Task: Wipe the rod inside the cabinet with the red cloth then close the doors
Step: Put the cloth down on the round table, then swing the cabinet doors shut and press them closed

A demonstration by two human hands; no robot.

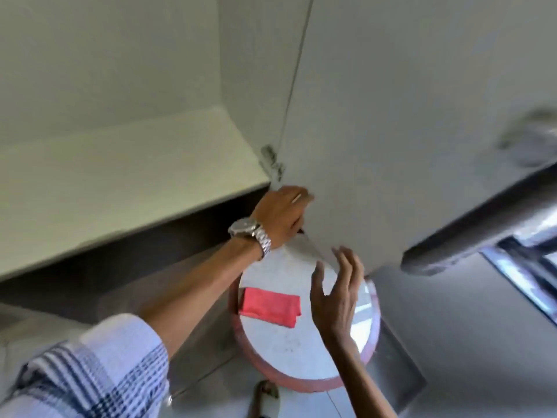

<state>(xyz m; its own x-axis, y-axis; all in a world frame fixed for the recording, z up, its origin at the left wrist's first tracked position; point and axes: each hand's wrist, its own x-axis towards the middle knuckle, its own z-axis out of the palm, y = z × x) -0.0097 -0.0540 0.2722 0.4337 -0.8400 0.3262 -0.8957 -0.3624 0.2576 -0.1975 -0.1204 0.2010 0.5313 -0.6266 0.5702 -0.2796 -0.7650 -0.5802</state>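
Note:
The white cabinet door (pixel 391 131) fills the upper right, with a thin vertical seam beside it. My left hand (pixel 281 214), with a metal watch on the wrist, has its fingers curled on the door's lower edge near the seam. A little lower, my right hand (pixel 337 286) hovers open with spread fingers, just below the door's bottom corner and holding nothing. The folded red cloth (pixel 269 306) lies on a round white table with a red rim (pixel 301 381) beneath both hands. The rod is hidden.
A pale ledge (pixel 120 176) juts out at the left with a dark recess under it. A dark handle or bar (pixel 482 224) and a window frame (pixel 530 267) sit at the right. One foot (pixel 266 396) shows on the floor below the table.

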